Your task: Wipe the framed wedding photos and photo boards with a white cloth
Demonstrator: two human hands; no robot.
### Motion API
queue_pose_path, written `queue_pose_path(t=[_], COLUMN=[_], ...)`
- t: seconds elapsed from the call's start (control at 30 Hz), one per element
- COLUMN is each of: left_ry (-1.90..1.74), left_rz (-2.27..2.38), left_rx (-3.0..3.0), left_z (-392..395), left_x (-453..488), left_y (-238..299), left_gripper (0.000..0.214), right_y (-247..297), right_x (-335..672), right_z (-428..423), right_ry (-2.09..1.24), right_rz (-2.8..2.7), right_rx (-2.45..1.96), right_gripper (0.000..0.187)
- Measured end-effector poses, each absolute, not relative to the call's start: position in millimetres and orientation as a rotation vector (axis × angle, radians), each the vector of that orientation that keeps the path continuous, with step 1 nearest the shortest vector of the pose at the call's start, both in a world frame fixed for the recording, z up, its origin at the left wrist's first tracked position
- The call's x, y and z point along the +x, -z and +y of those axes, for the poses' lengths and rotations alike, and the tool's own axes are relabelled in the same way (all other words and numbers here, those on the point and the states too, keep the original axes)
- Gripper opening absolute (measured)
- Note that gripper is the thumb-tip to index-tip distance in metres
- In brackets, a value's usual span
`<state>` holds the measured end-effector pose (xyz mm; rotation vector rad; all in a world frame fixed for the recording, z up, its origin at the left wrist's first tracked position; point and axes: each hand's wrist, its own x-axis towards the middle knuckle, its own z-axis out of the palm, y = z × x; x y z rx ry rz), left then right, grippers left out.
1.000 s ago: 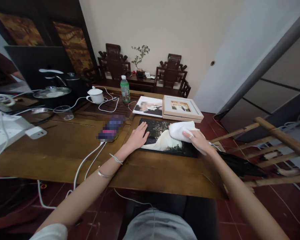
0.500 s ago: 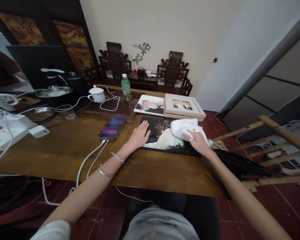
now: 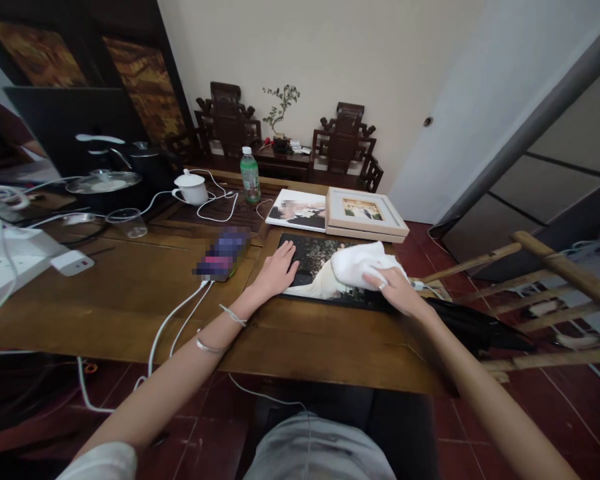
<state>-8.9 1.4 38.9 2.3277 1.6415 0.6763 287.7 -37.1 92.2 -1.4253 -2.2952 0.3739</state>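
A dark photo panel (image 3: pixel 307 257), printed with a white dress and pale blossoms, lies flat on the wooden table. My left hand (image 3: pixel 276 270) rests on its left edge, palm down, fingers stretched out. A bunched white cloth (image 3: pixel 357 262) is gripped in my right hand (image 3: pixel 395 288) and pressed onto the right part of the panel. The cloth hides that part of the picture. Just behind the panel are a white-edged photo print (image 3: pixel 297 210) and a light wooden picture frame (image 3: pixel 397 227), side by side.
Left of the panel lies a phone (image 3: pixel 223 257) with white cables. Farther back stand a green-labelled bottle (image 3: pixel 250 177), a lidded white cup (image 3: pixel 191 189) and a clear plastic cup (image 3: pixel 133 225). A white power strip (image 3: pixel 17 267) occupies the left. Wooden rails (image 3: pixel 565 267) stand beyond the right edge.
My right hand has slid the cloth slightly left and toward me over the panel, and the cloth is more bunched. The left hand stays in place. The view has shifted slightly.
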Motion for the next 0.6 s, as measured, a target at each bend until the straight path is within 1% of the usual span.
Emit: queue_pose_path(t=[0.13, 0.27, 0.4, 0.6], left_ry=[-0.650, -0.656, -0.675, -0.703], left_rz=[1.649, 1.636, 1.629, 1.604], left_rx=[2.308, 2.303, 2.280, 2.261], left_z=[1, 1, 0, 0], left_x=[-10, -10, -10, -9], left_y=[-41, -41, -41, -40], left_gripper=[0.047, 0.047, 0.046, 0.045], right_y=[-88, -86, -77, -83], right_x=[269, 239, 214, 213], right_z=[11, 27, -2, -91], right_ry=[-0.274, -0.229, -0.215, -0.384], right_rz=[-2.206, -2.196, -2.390, -2.645], right_rx=[-1.448, -1.522, -1.396, -1.134], right_gripper=[0.040, 0.039, 0.036, 0.032])
